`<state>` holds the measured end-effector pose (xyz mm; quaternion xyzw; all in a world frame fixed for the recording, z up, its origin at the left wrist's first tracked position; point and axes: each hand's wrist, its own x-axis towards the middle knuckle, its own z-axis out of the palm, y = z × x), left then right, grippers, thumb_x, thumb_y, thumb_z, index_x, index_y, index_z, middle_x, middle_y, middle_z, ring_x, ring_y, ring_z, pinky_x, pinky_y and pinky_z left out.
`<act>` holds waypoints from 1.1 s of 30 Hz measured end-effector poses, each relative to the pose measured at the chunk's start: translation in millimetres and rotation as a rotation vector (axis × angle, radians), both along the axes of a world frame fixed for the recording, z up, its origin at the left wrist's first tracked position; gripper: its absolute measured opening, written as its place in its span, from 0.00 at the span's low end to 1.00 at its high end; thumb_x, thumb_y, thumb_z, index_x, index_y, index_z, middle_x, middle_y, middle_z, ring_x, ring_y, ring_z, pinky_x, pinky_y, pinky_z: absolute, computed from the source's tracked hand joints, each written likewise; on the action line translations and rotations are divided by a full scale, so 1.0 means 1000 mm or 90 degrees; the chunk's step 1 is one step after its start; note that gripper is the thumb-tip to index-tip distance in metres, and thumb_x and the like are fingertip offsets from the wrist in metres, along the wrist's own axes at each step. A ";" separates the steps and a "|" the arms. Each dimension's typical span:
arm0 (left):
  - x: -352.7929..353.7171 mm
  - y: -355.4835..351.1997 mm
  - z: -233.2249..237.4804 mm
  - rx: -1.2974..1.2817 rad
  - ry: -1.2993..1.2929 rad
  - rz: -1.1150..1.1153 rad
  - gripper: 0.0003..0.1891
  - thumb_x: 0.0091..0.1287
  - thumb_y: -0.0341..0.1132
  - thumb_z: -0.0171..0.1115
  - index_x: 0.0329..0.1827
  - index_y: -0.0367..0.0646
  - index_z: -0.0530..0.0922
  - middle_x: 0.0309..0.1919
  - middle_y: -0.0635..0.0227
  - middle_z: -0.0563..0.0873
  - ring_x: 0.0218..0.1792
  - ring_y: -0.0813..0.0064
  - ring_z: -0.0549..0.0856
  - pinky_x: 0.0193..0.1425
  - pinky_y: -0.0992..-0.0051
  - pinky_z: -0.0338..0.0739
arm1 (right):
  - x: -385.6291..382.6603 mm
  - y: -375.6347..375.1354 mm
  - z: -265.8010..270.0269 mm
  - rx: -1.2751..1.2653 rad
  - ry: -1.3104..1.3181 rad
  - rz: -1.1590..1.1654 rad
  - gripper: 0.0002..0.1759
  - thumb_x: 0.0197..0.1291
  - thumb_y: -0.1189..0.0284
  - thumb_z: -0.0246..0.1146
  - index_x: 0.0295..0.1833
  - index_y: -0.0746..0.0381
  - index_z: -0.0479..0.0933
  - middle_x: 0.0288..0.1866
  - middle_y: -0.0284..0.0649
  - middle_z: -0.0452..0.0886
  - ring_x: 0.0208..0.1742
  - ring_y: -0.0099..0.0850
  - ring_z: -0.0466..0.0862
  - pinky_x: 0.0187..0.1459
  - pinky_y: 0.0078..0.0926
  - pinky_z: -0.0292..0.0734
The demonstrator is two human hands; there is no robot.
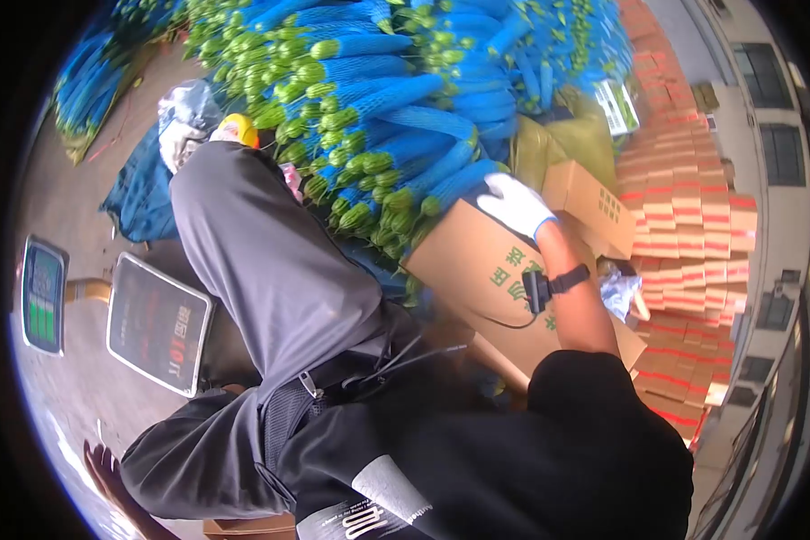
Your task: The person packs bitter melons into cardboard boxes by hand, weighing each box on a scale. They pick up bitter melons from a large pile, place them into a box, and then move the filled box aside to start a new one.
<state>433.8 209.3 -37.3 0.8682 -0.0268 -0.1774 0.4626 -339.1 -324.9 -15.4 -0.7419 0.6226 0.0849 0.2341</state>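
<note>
My right hand (pixel 516 205), in a white glove, reaches over the upper edge of a cardboard box (pixel 463 261) with green print. Its fingers are apart, beside the end of a blue netted bundle (pixel 463 187); contact between them is unclear. My left hand (pixel 106 470) is bare and low at the far left, near my knee, with its fingers spread and nothing seen in it. Many long blue netted bundles with green tips (pixel 369 166) lie piled ahead of me.
A platform scale (pixel 160 324) with a display (pixel 42 295) stands at left. Beyond the box are a smaller open carton (pixel 589 205), olive sacking (pixel 580 144) and stacked flat cartons (pixel 684 216). A blue cloth (pixel 144 202) lies past my leg.
</note>
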 end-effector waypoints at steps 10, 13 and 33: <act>0.061 -0.042 -0.050 0.187 -0.186 -0.552 0.33 0.70 0.27 0.60 0.82 0.45 0.72 0.41 0.68 0.81 0.41 0.73 0.81 0.57 0.67 0.81 | 0.032 0.171 -0.013 0.023 0.386 0.330 0.60 0.50 0.40 0.77 0.83 0.62 0.66 0.86 0.55 0.62 0.87 0.60 0.57 0.85 0.67 0.46; 0.018 -0.063 -0.014 0.130 -0.444 -0.758 0.36 0.66 0.21 0.61 0.82 0.41 0.71 0.39 0.68 0.79 0.38 0.75 0.79 0.53 0.72 0.81 | 0.061 0.161 -0.001 0.098 0.450 0.306 0.65 0.50 0.38 0.76 0.87 0.61 0.59 0.87 0.55 0.60 0.88 0.59 0.55 0.83 0.73 0.45; -0.043 -0.034 0.015 0.056 0.003 -0.261 0.23 0.84 0.43 0.56 0.76 0.42 0.78 0.27 0.72 0.78 0.31 0.80 0.79 0.42 0.75 0.76 | 0.008 -0.064 0.255 -0.286 0.473 0.133 0.31 0.71 0.54 0.63 0.69 0.65 0.81 0.69 0.55 0.84 0.71 0.50 0.83 0.73 0.40 0.77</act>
